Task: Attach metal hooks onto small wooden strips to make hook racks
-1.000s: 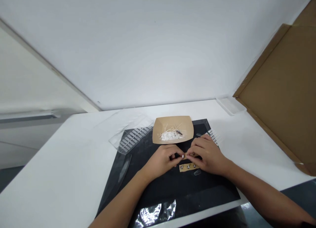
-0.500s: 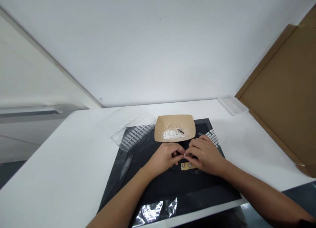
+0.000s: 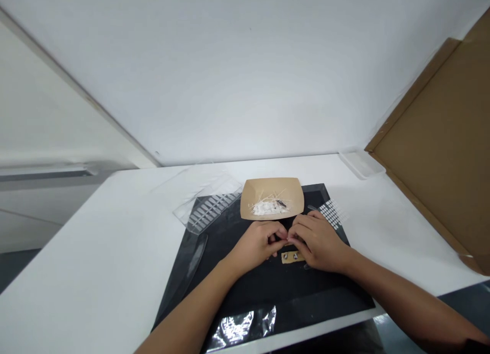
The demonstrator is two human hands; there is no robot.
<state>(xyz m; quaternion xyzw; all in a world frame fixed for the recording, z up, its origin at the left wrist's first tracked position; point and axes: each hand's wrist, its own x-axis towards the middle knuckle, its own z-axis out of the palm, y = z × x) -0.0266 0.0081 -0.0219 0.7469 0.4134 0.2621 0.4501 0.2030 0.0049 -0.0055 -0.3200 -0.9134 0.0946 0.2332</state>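
My left hand (image 3: 264, 240) and my right hand (image 3: 316, 240) meet fingertip to fingertip over a black mat (image 3: 245, 287). Both are closed in a pinch, and whatever they hold between them is too small and too covered to name. Just below the fingertips lies a small tan strip (image 3: 290, 258) with shiny metal pieces on it, its right end partly behind my right hand. Behind my hands stands a tan cardboard tray (image 3: 247, 198) holding thin sticks and a heap of white bits.
Clear plastic sheets with rows of pale oval pieces (image 3: 209, 211) lie at the mat's back left. A sheet of white dots (image 3: 332, 213) sits beyond my right hand. A translucent container (image 3: 362, 164) stands near a big cardboard panel (image 3: 440, 149). Shiny plastic film (image 3: 237, 329) covers the mat's front.
My hands stay almost in place, with the fingertips drawn slightly closer. A tiny pale spot between them is no longer visible. The tray and the strip lie as before.
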